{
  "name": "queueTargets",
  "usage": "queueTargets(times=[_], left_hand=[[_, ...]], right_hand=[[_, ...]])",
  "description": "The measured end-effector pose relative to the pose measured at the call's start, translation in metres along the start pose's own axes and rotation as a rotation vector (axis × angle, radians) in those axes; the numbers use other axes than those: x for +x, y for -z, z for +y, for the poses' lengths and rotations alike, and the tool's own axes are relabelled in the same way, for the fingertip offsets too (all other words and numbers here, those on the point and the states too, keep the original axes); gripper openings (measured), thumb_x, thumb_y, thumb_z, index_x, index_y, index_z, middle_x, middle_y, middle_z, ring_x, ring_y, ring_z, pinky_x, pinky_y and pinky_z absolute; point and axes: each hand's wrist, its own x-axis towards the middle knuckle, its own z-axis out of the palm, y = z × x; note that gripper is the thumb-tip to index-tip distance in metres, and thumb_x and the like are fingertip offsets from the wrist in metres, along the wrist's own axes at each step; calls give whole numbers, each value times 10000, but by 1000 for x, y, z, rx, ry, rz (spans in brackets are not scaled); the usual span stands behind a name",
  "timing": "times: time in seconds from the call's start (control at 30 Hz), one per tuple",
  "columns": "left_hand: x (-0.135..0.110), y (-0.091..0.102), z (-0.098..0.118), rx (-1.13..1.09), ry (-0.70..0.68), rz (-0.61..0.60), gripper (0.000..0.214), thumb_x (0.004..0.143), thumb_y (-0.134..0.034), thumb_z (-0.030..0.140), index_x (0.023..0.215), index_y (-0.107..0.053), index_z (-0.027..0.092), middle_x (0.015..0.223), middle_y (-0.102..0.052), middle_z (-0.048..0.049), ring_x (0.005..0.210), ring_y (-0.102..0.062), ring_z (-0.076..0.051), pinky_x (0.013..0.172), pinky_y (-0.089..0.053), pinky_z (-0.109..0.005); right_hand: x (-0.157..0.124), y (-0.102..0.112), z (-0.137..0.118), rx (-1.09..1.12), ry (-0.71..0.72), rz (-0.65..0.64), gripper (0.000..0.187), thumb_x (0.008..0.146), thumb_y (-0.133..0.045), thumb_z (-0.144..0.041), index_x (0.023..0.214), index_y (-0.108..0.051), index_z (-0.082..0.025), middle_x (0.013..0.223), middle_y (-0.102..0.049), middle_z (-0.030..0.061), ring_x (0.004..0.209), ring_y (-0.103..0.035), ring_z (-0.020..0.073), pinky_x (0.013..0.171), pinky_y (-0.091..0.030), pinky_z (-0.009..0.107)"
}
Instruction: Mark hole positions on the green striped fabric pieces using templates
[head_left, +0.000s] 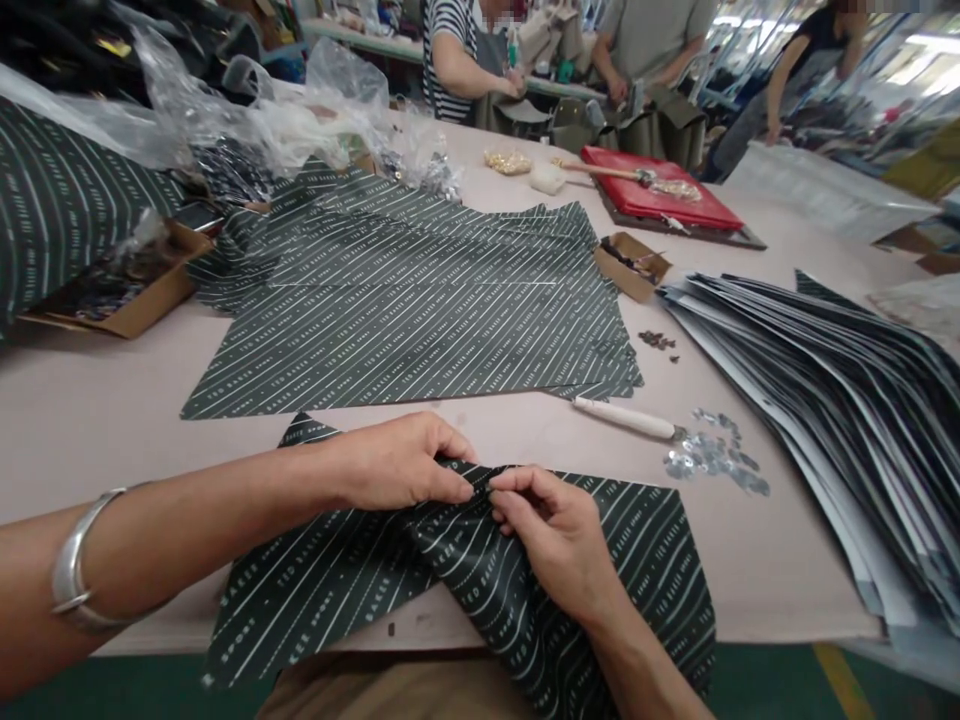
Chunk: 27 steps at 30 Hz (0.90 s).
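Note:
A dark green fabric piece (652, 550) with white diagonal stripes and lettering lies bunched at the table's near edge, partly hanging over it. My left hand (405, 465), a silver bangle on its wrist, pinches the folded upper edge between thumb and fingers. Close beside it, my right hand (559, 530) has thumb and fingertips pressed together at the same fold. Something tiny and pale shows at those fingertips, too small to name. Beyond the hands is a stack of matching fabric panels (420, 330). An awl with a white handle (626, 418) lies near small metal washers (712, 455).
On the right leans a thick stack of dark panels (832, 400). Small cardboard boxes of parts (634, 265) stand behind and at left (157, 290). Farther back are plastic bags (337, 90) and a red pad (660, 190). Several people work across the table.

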Motion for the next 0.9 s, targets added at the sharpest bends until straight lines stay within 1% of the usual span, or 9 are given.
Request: queueTargets(times=[0.23,0.37,0.47,0.53,0.63,0.67,0.73,0.8,0.9], left_hand=[[-1,-3,-2,63,-31,31,302,709,-632,396,865,-710,150,663,-535,33,608,-422,-115,551,-308,-232],[0,-4,-6,209,-119,76,242,778,-582,336,889,-733,183,766,-623,22,695,-514,-137,631,-362,-255],[-2,-8,-7,345,-158,166,205,804,-569,271,904,-741,225,841,-681,25,783,-586,-160,704,-391,-274],[-6,-13,-6,442,-184,248,168,818,-594,247,899,-741,246,852,-692,31,826,-608,-169,743,-397,-281],[-11,-20,-2,554,-217,323,125,852,-644,239,919,-747,261,877,-698,27,865,-627,-175,769,-401,-283],[-13,-22,-1,588,-231,336,126,861,-654,230,937,-748,263,892,-702,24,869,-632,-175,773,-402,-283],[-15,-26,-1,671,-261,368,123,884,-659,219,966,-743,255,910,-706,14,871,-640,-176,776,-403,-286],[-15,-30,-2,767,-286,400,93,913,-653,234,960,-734,239,899,-697,6,848,-639,-176,751,-396,-289],[-15,-33,-8,854,-323,423,90,946,-645,274,947,-724,231,860,-665,10,796,-629,-164,695,-380,-285]], right_hand=[[0,3,3,-148,150,-35,114,907,-620,-206,885,-731,-193,717,-713,0,610,-651,125,586,-516,231],[0,2,3,-255,272,-54,125,937,-588,-173,911,-708,-198,772,-715,11,681,-662,139,640,-527,251],[-1,0,3,-280,332,-44,132,952,-572,-160,918,-691,-204,799,-693,15,736,-665,147,670,-537,256],[-1,0,5,-297,367,4,127,950,-575,-152,1003,-677,-205,950,-692,43,744,-653,137,658,-538,253],[-1,2,8,-373,404,30,280,945,-582,-147,1219,-606,-197,1239,-632,114,836,-664,148,720,-561,278],[-1,3,9,-403,415,5,302,950,-578,-146,1248,-588,-196,1240,-633,115,886,-667,161,761,-563,290],[-1,6,8,-452,437,-62,249,970,-556,-148,1210,-597,-202,1099,-669,78,948,-660,183,810,-553,305],[-3,9,6,-490,456,-88,159,992,-530,-155,1116,-614,-209,958,-661,41,894,-653,179,781,-538,301],[-8,8,4,-569,500,-64,109,1013,-501,-168,1026,-605,-199,879,-631,29,794,-638,173,719,-516,300]])
